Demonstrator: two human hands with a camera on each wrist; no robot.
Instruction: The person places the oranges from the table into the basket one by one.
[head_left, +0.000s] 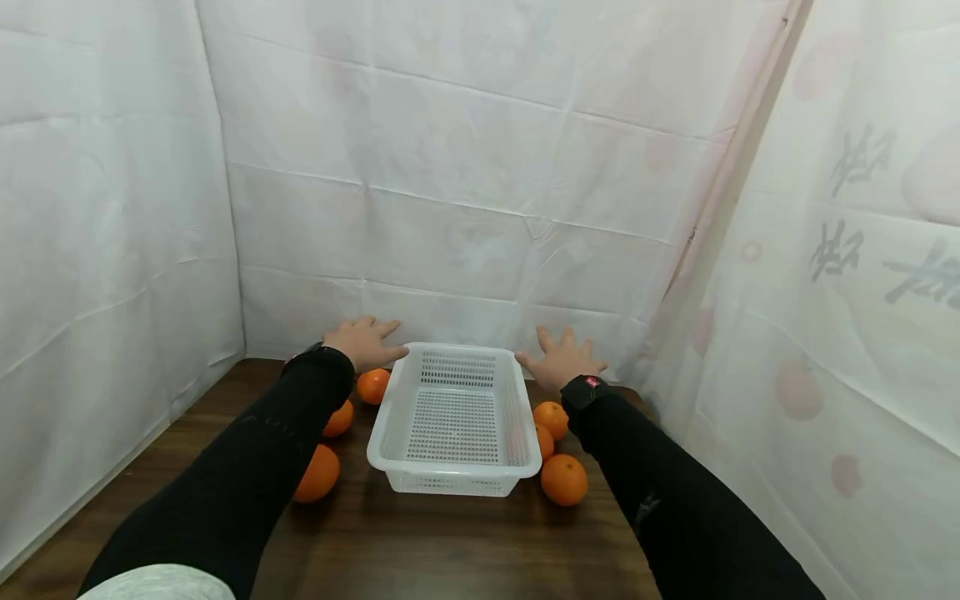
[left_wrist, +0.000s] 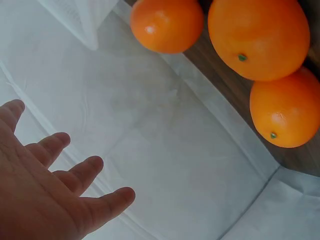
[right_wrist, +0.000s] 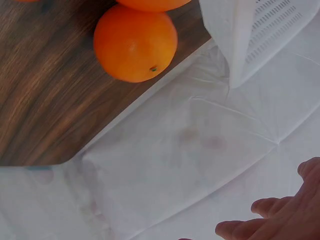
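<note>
A white perforated plastic basket stands on the dark wooden table with nothing in it. Beside its far left corner my left hand is spread, the thumb near the rim. My right hand spreads its fingers likewise by the far right corner. Neither hand holds anything. Left of the basket lie several oranges, among them a near orange partly behind the left sleeve and a far orange. On the right are a near orange, a middle orange partly hidden by the basket, and a far orange.
White cloth sheets hang behind the table and on both sides. The brown wood-grain table runs from the front up to the back sheet. Grey characters and pink prints mark the right sheet.
</note>
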